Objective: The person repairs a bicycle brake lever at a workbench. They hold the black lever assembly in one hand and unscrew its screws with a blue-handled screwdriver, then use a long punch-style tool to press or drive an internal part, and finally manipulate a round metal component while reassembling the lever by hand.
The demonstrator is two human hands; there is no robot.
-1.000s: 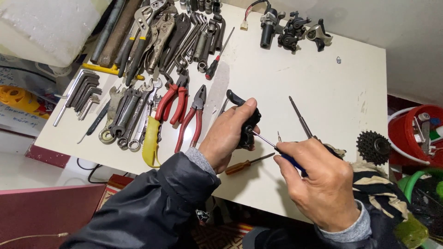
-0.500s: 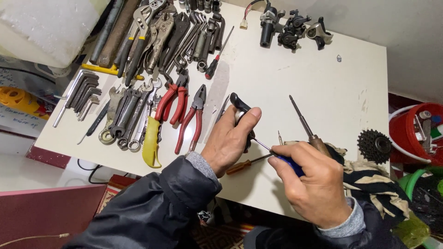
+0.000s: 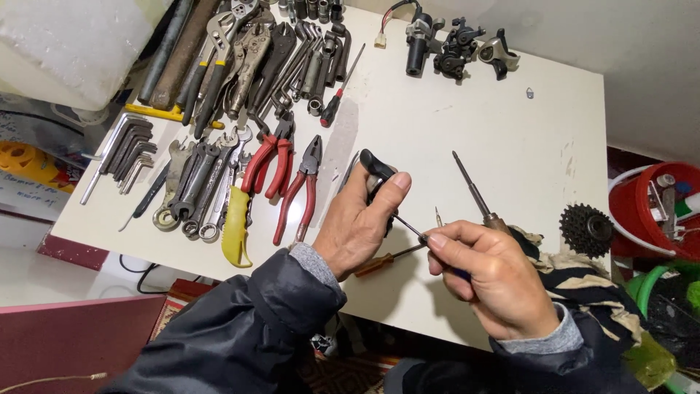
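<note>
My left hand [image 3: 361, 222] grips a small black bicycle lever part [image 3: 377, 169] just above the white table [image 3: 503, 131]. My right hand [image 3: 492, 281] holds a thin screwdriver [image 3: 410, 228] whose shaft points left into the black part; its blue handle is mostly hidden in my fingers. Under my hands lies an orange-handled screwdriver [image 3: 379, 263]. Beyond my right hand rests a longer screwdriver [image 3: 472, 188] with a wooden handle.
Red-handled pliers [image 3: 295, 193], a yellow-handled tool [image 3: 235, 226], wrenches [image 3: 193, 193] and hex keys [image 3: 124, 153] fill the table's left. Black bike components [image 3: 456, 47] lie at the far edge. A cog cassette [image 3: 585, 230] sits on a rag at right, beside a red bucket [image 3: 649, 211].
Both hands have shifted slightly. The thin screwdriver's tip stays against the black part, and my left thumb now presses on the part's top.
</note>
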